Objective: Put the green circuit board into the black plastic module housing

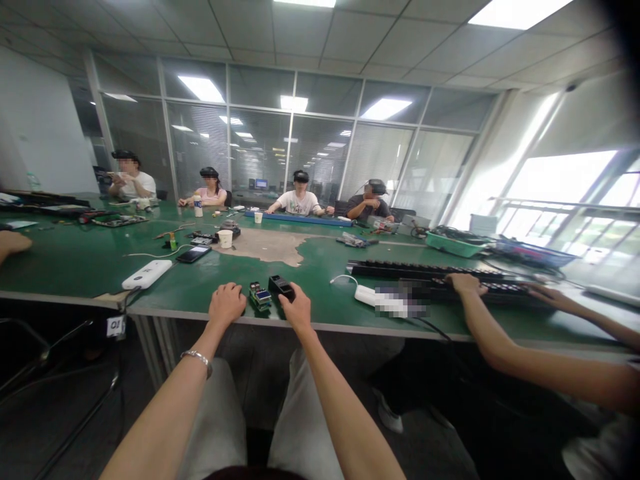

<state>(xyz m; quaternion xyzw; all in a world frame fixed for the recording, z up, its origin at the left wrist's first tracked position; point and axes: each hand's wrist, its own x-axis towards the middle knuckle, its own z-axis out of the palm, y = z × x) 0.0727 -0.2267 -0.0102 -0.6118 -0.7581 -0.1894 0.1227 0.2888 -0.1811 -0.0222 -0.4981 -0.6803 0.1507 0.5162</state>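
My left hand (227, 303) rests on the green table near its front edge, palm down, with nothing seen in it. Right beside its fingers stands a small green circuit board (261, 297) with a little dark screen and stacked parts. The fingers of my right hand (297, 308) are around the near end of a black box-shaped device (280, 285), just right of the board. What lies under my palms is hidden.
A phone (194, 254), a white power strip (147, 274) and a paper cup (225, 238) lie left of centre. To the right, a co-worker's hands (466, 285) touch long black strips (425, 270) behind another white power strip (367, 295). Several people sit across the table.
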